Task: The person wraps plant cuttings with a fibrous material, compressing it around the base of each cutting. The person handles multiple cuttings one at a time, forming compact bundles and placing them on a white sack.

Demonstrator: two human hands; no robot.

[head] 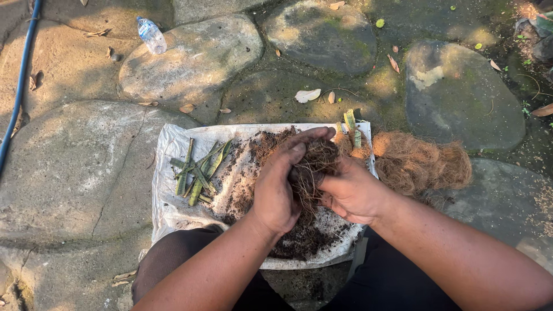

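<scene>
My left hand [279, 184] and my right hand [351, 193] are both closed around one tangled clump of brown roots and fibre [314, 167], held just above a white plastic sheet [173, 213]. Dark soil [299, 239] lies scattered on the sheet under the hands. To the left on the sheet lies a small pile of green leaf cuttings [199, 170]. A few more green leaf pieces [351, 129] poke up behind the clump.
A heap of brown coconut fibre [420, 164] sits to the right of the sheet on the stone paving. A plastic water bottle [151, 34] lies at the upper left. A blue hose [17, 86] runs along the left edge. My dark-clothed knees [173, 259] are below the sheet.
</scene>
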